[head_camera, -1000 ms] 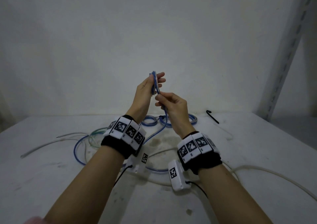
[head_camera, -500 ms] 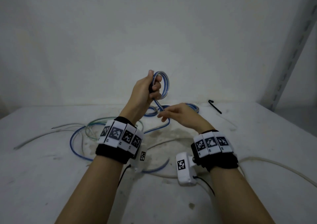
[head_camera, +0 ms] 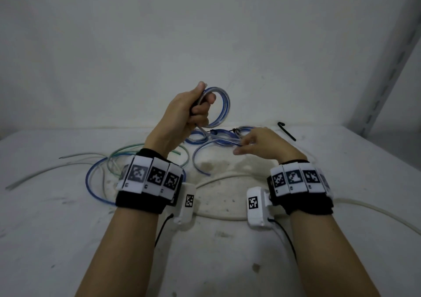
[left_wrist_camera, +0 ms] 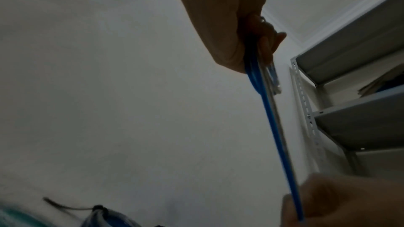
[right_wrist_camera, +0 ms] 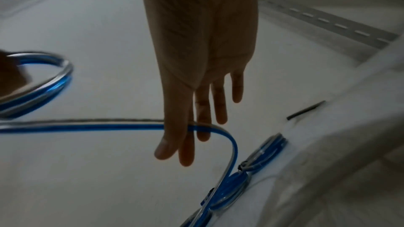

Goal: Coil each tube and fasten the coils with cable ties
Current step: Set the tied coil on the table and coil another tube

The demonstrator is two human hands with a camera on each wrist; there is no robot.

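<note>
My left hand (head_camera: 201, 109) is raised above the table and grips a small coil (head_camera: 224, 107) of blue and clear tube in its curled fingers. From the coil the tube's free run (head_camera: 218, 137) slants down to my right hand (head_camera: 245, 145), which pinches it between thumb and fingers low over the table. In the right wrist view the tube (right_wrist_camera: 109, 124) passes between thumb and forefinger of that hand (right_wrist_camera: 186, 137), then bends down. In the left wrist view the left hand (left_wrist_camera: 258, 40) clasps the strands, and the tube (left_wrist_camera: 277, 130) runs down to the right hand.
Tied blue coils (head_camera: 227, 134) lie at the back of the white table (head_camera: 227, 262). A loose black cable tie (head_camera: 286, 130) lies to their right. Green (head_camera: 148, 150), blue (head_camera: 90, 183) and white (head_camera: 216, 179) tubes sprawl left and front. A metal shelf upright (head_camera: 387, 69) stands at right.
The coil in my left hand has turned to show its open ring. My right hand has slid down the tube, away from the coil, to the right and lower over the table.
</note>
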